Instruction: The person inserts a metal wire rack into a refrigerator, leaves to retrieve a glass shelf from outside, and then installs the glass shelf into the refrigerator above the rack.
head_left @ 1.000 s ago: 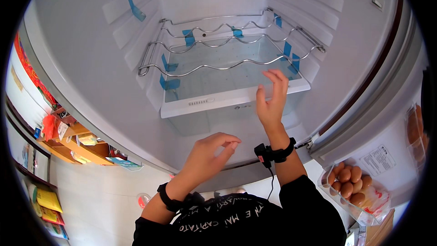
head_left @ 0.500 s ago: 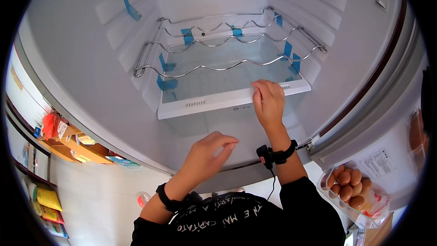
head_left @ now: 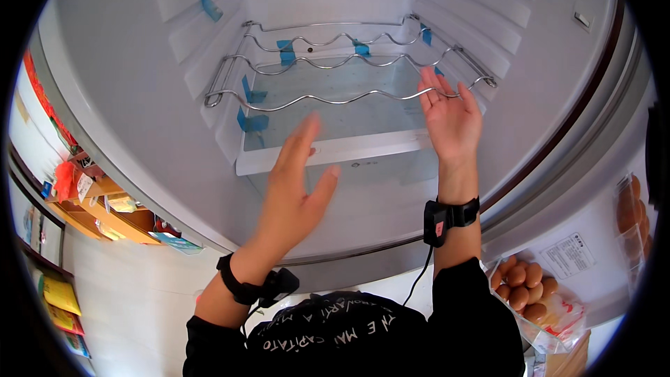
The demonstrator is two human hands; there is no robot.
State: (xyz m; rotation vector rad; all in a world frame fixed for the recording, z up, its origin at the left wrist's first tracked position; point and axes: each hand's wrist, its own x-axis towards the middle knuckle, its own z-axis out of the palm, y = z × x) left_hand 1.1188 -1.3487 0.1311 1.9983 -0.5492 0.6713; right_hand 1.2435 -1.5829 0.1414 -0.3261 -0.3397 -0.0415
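A chrome wire rack (head_left: 343,102) with wavy bars spans the inside of an open fridge. Under it lies a glass shelf (head_left: 335,120) with a white front trim (head_left: 377,146). My right hand (head_left: 452,119) is open, palm up, its fingers stretched out at the right end of the rack's front bar. Whether they touch the bar I cannot tell. Left of it, my left hand (head_left: 293,178) hovers in front of the trim, slightly smeared by motion, fingers and thumb apart, holding nothing. Strips of blue tape (head_left: 252,121) stick up around the glass shelf.
Fridge walls with moulded ridges (head_left: 188,35) flank the rack; blue tape (head_left: 209,4) clings to the left one. The open door at right carries a bin of brown eggs (head_left: 518,276) and a plastic bag (head_left: 564,313). A wooden shelf unit (head_left: 125,220) stands at left beyond the fridge.
My right hand has left the shelf's front trim, turned palm up and reached to the rack's right end. My left hand has risen toward the shelf, its fingers opening out.
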